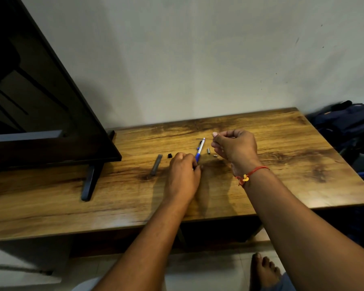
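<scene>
A blue and white pen barrel (200,149) lies slanted over the wooden table (282,143), and my left hand (184,175) grips its near end. My right hand (234,147) is raised a little above the table and pinches a thin dark refill (204,139) that points left, its tip near the barrel's far end. On the table lie a grey pen part (156,164), a small black cap (169,155), a small grey sleeve (208,151) and a tiny metal piece (215,155).
A flat screen (40,101) on a dark foot (90,181) fills the table's left side. A grey wall stands right behind the table. A dark blue bag (349,122) lies off the right edge. A bare foot (265,271) rests on the tiled floor.
</scene>
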